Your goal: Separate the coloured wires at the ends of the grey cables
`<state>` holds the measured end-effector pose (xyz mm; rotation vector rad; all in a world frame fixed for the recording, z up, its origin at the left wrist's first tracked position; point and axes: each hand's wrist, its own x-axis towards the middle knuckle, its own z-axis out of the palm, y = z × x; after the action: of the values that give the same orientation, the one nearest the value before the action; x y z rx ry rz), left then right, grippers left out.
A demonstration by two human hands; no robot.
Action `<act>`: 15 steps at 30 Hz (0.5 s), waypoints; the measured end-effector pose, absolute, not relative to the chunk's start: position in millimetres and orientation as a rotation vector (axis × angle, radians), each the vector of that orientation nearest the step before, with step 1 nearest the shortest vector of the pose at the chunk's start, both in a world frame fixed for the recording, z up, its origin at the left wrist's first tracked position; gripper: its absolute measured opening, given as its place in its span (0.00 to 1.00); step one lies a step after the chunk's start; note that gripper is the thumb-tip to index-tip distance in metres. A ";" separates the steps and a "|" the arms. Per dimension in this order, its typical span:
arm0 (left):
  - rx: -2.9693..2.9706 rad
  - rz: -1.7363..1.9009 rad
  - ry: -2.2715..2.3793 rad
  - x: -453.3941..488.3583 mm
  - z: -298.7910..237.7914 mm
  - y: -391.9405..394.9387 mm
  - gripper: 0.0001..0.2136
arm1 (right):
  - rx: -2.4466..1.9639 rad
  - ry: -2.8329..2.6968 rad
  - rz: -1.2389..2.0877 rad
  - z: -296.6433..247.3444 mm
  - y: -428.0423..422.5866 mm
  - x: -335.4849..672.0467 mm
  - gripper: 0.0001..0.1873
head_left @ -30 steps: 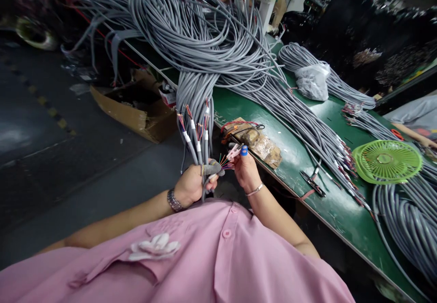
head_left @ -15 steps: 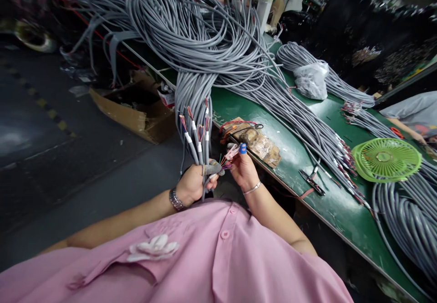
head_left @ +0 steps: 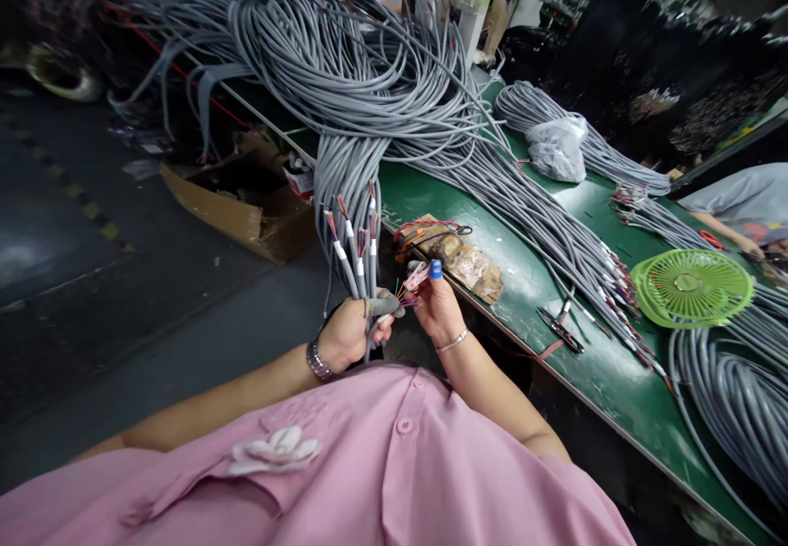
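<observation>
Hands and cable ends before a worktop. The left hand is closed around several grey cables, which lie in front of the body, just off the near edge of the worktop. At least 4 of their ends carry white bands, with coloured cores emerging beyond. Grey finger covers show on the left fingers, where a fan of thin wires projects toward the right hand. That hand is pinched on a pale pink tool, with blue tape around the thumb. The 2 hands are close together; whether the tool touches the wires is too small to tell.

Nearby: a taped block at the worktop's edge, black snips, a green fan and, at far right, another person's hand.

Likely faults: the wires are fine and crowded, so a badly angled tool could nick or break 1 of them, or catch 2 at once. The left fingertips sit close to the tool and could be pinched if it slips. Should the left grip loosen, the weight of the hanging cable bundle could draw the ends away, and stray cores might snag on neighbouring ends.
</observation>
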<state>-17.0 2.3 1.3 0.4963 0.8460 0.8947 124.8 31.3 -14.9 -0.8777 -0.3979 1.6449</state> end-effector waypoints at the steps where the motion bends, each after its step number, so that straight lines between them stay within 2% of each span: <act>1: 0.497 0.900 0.844 -17.4 1.2 2.0 0.08 | -0.868 -0.400 1.673 -14.2 30.7 125.4 0.22; 6: 0.530 0.930 0.838 -21.4 -0.1 -4.5 0.09 | -0.816 -0.372 1.769 -11.1 26.2 130.4 0.27; 11: 0.561 0.977 0.867 -23.7 2.2 -14.3 0.10 | -0.825 -0.427 1.733 -7.4 19.2 133.7 0.17; 15: 0.526 1.020 0.875 -21.7 5.3 -15.2 0.09 | -0.832 -0.480 1.671 -7.0 17.3 132.9 0.16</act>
<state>-21.7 -15.2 5.3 0.5263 0.8751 1.0202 132.9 17.3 -7.0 -0.8320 -0.4803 1.6714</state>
